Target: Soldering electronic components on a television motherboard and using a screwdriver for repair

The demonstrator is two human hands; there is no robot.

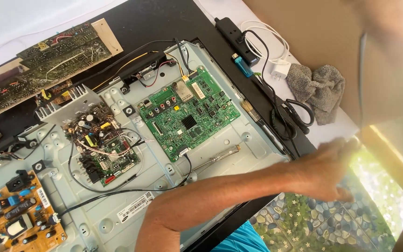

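A flat television lies face down with its back cover off, showing a pale grey stamped metal chassis (239, 161) dotted with round bosses and screw holes. At its middle sits a green main circuit board (188, 113), square, crowded with small chips, a black finned heat sink and a row of coloured round sockets. To its left is a smaller, darker board (100, 142) thick with wires and a ribbed aluminium heat sink. In the lower left corner lies a tan power board (17, 215) with blocky black and blue parts. Thin black cables loop across the metal.

One bare forearm reaches across the lower edge of the chassis from the bottom of the view. Its hand (330, 170), blurred, hovers at the right edge of the set, fingers stretched out together and gripping nothing; which hand it is cannot be told. A slim screwdriver (218, 156) with a clear handle rests on the metal just left of the wrist.

Beyond the set's black frame lie a black power strip (232, 32), a blue lighter (242, 66), a coiled white cable, black-handled scissors (299, 116) and a crumpled grey cloth (320, 86) on a white surface.
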